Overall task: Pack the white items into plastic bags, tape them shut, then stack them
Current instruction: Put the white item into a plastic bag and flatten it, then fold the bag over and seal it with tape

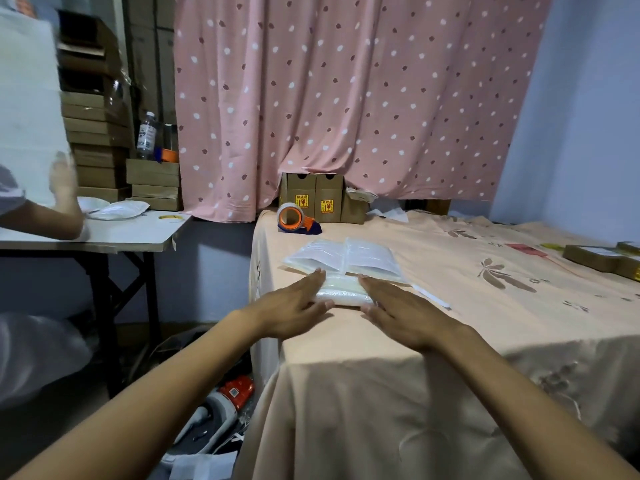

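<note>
A white item in a clear plastic bag point(343, 292) lies on the peach tablecloth point(450, 334) near the table's left edge. My left hand point(294, 303) lies flat against the bag's left side, fingers straight. My right hand point(398, 310) lies flat against its right side, fingers straight too. Just behind the bag sit two flat bagged white packs point(341, 258) side by side. An orange tape dispenser point(294, 220) stands further back near the curtain. A thin white strip point(431, 296) lies to the right of my right hand.
Brown cartons point(322, 199) stand at the back against the pink curtain. Flat boxes point(602, 258) lie at the far right. On the left a person works at a white folding table point(114, 233) with white items point(117, 209); stacked boxes point(97, 133) rise behind. Clutter lies on the floor point(225, 407).
</note>
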